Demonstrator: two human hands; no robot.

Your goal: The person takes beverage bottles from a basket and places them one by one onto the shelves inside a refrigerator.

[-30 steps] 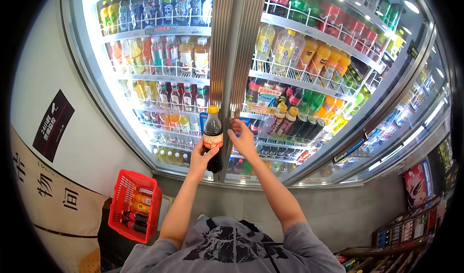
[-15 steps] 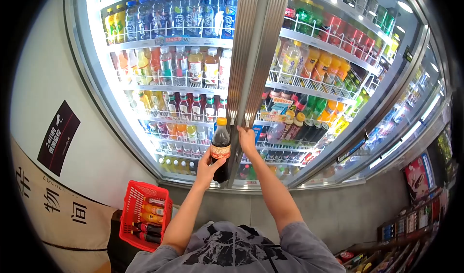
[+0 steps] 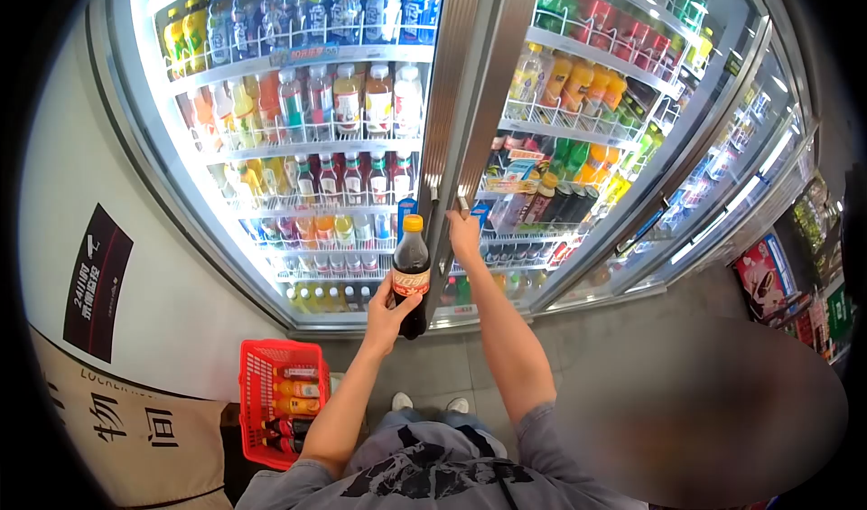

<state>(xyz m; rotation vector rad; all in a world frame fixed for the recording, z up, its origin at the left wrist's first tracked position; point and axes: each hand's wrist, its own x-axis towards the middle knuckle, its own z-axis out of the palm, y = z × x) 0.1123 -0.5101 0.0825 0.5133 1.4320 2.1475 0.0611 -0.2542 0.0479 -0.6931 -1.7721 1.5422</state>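
My left hand [image 3: 384, 316] is wrapped around a dark soda bottle [image 3: 412, 280] with a yellow-orange cap and an orange-red label. The bottle is upright in front of the glass-door drinks cooler. To its right, my right hand [image 3: 464, 235] is closed on the door handle [image 3: 463, 205], at the metal door frame [image 3: 492, 85]. Its fingertips are partly hidden. Behind the left door, shelves hold rows of bottles, among them blue-capped bottles [image 3: 348, 9] and dark red ones [image 3: 352, 177].
A red basket [image 3: 257, 352] with several orange and dark bottles stands on the floor at lower left. A white wall [image 3: 72, 167] bounds the left side. More cooler doors [image 3: 722, 185] run to the right. A large blurred shape [image 3: 713, 411] covers the lower right.
The view has shifted, bringing my shoes into sight and a blurred shape into the lower right. Both hands keep their holds; the bottle stays in my left hand.
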